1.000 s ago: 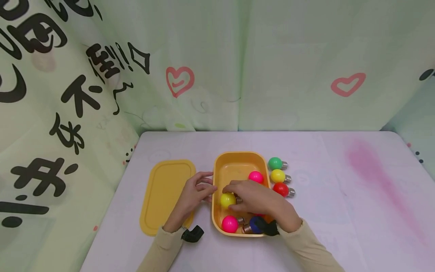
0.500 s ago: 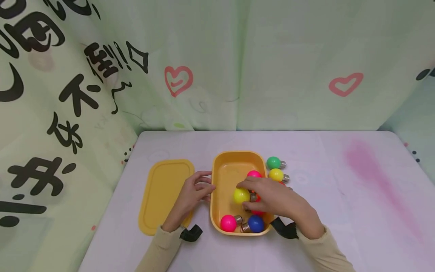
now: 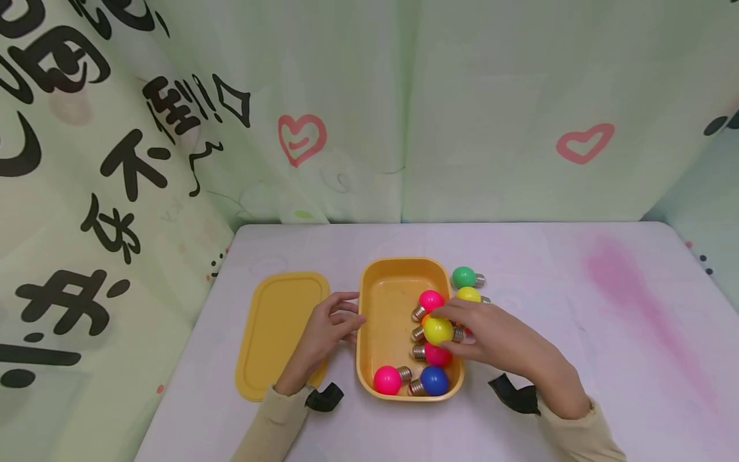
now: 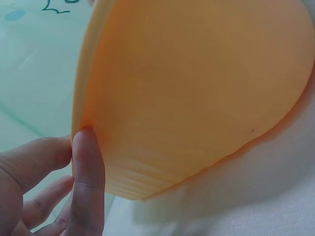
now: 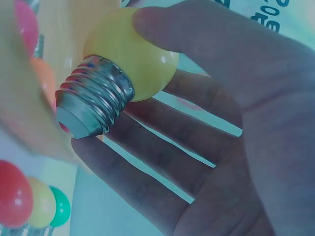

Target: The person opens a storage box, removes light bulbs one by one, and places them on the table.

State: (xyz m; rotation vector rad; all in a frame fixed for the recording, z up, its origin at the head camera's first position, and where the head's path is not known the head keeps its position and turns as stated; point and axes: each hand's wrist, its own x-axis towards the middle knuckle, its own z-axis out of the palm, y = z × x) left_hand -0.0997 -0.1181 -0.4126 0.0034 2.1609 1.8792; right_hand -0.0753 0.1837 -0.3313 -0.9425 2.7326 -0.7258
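Observation:
My right hand pinches a yellow bulb by its bulb end, just above the right side of the open yellow box. In the right wrist view the yellow bulb shows its metal screw base, held between thumb and fingers. Inside the box lie two pink bulbs, a magenta one and a blue one. My left hand rests against the box's left wall, its fingers touching the rim.
The yellow lid lies flat left of the box. A green bulb and another yellow bulb lie on the pink table just right of the box. Printed curtains close off the back and left.
My right hand has carried the yellow bulb from the box's left side across to its right side. The left hand has stayed on the box wall.

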